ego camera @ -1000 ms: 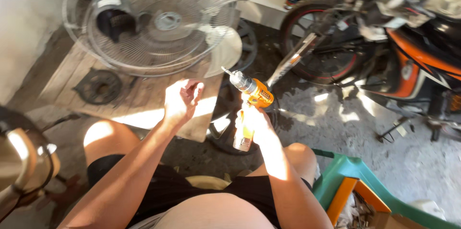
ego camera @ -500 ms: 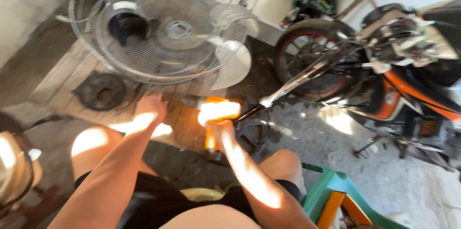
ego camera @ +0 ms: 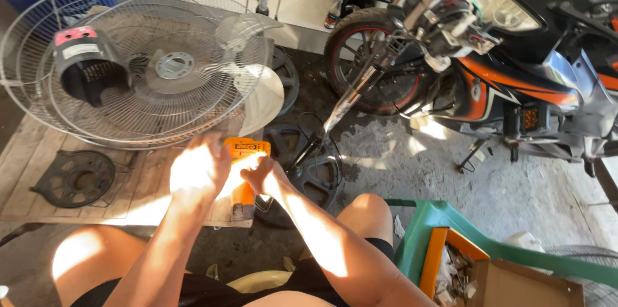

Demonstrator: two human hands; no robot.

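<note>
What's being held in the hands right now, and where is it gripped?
An orange cordless drill. The right hand grips its handle; the left hand is at its front end, though glare hides the exact contact.

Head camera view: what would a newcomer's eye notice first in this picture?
First, the two sunlit hands at the lower middle: the right hand grips an orange power drill and the left hand touches its front. Behind them, at the upper left, lies a large wire fan guard on wooden boards. At the upper right stands an orange and black motorcycle.
</note>
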